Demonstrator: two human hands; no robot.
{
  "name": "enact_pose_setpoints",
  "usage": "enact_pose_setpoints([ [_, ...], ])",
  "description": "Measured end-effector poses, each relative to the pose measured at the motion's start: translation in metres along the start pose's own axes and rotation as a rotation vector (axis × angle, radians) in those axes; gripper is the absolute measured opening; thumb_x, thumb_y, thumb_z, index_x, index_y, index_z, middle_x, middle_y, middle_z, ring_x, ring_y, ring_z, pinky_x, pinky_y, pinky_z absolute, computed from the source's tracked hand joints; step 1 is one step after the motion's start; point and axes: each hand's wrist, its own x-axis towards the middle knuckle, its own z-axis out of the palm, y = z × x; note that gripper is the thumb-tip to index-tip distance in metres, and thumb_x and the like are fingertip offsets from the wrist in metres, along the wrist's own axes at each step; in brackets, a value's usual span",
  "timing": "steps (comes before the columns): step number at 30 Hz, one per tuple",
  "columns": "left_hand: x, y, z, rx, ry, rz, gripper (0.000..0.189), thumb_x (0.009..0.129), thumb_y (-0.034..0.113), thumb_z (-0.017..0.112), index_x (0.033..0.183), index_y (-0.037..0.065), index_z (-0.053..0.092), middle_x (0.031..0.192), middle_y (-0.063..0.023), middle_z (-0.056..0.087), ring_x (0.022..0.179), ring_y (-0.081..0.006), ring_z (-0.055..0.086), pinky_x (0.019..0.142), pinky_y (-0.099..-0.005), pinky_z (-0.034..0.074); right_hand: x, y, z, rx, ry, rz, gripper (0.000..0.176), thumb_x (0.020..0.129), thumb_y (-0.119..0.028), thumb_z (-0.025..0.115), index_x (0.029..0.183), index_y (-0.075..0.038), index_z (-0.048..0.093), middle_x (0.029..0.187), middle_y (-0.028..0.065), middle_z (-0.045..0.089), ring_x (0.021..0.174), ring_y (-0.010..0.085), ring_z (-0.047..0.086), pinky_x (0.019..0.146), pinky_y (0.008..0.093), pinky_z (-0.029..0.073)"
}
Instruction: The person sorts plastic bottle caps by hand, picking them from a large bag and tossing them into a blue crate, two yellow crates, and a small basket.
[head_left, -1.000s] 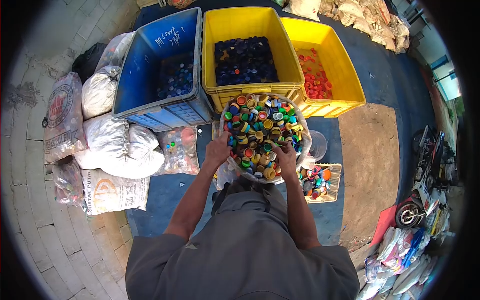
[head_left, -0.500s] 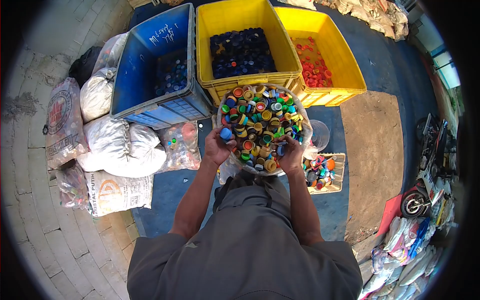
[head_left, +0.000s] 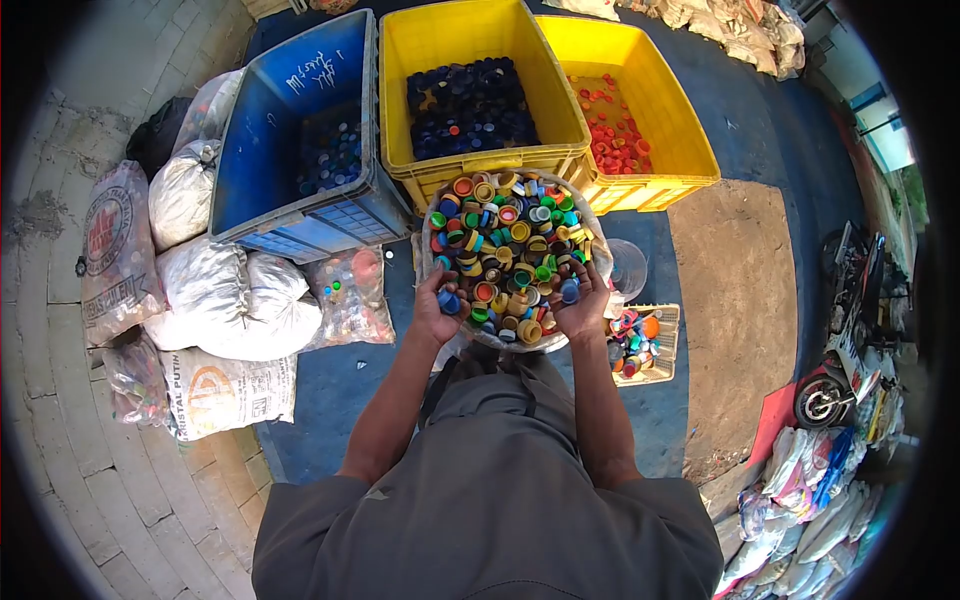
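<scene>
A round, lined container (head_left: 606, 250) in front of me is heaped with bottle caps (head_left: 520, 232) of many colours. At its near left rim, my left hand (head_left: 434, 312) is curled around a blue bottle cap (head_left: 449, 301); more caps may be hidden in the palm. My right hand (head_left: 584, 306) is at the near right side of the heap, palm partly turned up, its fingers closed around another blue bottle cap (head_left: 569, 291). Both hands are over the container's edge, close to the loose caps.
Beyond the container stand a blue crate (head_left: 330, 215), a yellow crate with dark caps (head_left: 470, 163) and a yellow crate with red caps (head_left: 660, 120). Filled sacks (head_left: 235, 300) lie left. A small basket (head_left: 660, 375) and a clear plastic tub (head_left: 627, 268) are right. A motorcycle (head_left: 835, 390) stands farther right.
My left hand has dropped slightly and turned, with its blue cap lower in the fingers. My right hand has turned palm-up, and a blue cap now shows in it. The whole view has shifted slightly.
</scene>
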Motion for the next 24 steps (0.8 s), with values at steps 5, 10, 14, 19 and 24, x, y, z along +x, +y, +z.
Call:
enact_pose_setpoints([
  [5,-0.015,-0.008,0.027,0.113,0.068,0.073,0.015,0.092,0.018,0.06,0.104,0.01,0.055,0.083,-0.0012,0.059,0.072,-0.0151,0.061,0.057,-0.0289,0.053,0.034,-0.014,-0.029,-0.029,-0.125,-0.007,0.022,0.09,-0.034,0.061,0.09,-0.012,0.062,0.072,-0.0014,0.058,0.063,0.0146,0.054,0.051,0.0277,0.041],
  [10,-0.013,-0.008,0.017,0.329,0.003,0.06,0.021,0.092,0.025,0.062,0.102,0.009,0.056,0.082,-0.0012,0.059,0.071,-0.0146,0.061,0.057,-0.0267,0.053,0.059,-0.024,0.006,-1.387,0.162,-0.632,0.025,0.081,-0.025,0.07,0.097,-0.006,0.069,0.066,0.0068,0.062,0.057,0.0201,0.058,0.056,0.0331,0.046],
  [14,-0.017,-0.007,0.011,0.114,-0.036,-0.068,0.015,0.092,0.022,0.063,0.097,0.009,0.057,0.079,-0.0002,0.059,0.069,-0.0131,0.061,0.054,-0.0241,0.05,0.077,-0.031,0.038,-1.676,0.187,-0.828,0.026,0.078,-0.024,0.07,0.095,-0.005,0.071,0.074,0.0193,0.067,0.071,0.0301,0.067,0.068,0.0401,0.051],
  [19,-0.02,-0.014,0.013,0.157,0.022,-0.009,0.014,0.092,0.022,0.064,0.095,0.01,0.058,0.076,0.0024,0.058,0.066,-0.0113,0.058,0.052,-0.0232,0.046,0.102,-0.061,0.038,-1.667,0.423,-0.874,0.026,0.075,-0.026,0.071,0.092,-0.006,0.073,0.087,0.0222,0.069,0.085,0.0362,0.068,0.078,0.0436,0.052],
  [24,-0.029,-0.017,0.008,0.262,0.05,0.022,0.015,0.091,0.024,0.064,0.096,0.012,0.059,0.075,0.0041,0.059,0.067,-0.0104,0.059,0.054,-0.0252,0.047,0.087,-0.071,0.047,-1.823,0.329,-0.803,0.034,0.073,-0.027,0.073,0.099,-0.003,0.071,0.085,0.0181,0.07,0.082,0.0305,0.069,0.075,0.0384,0.053],
])
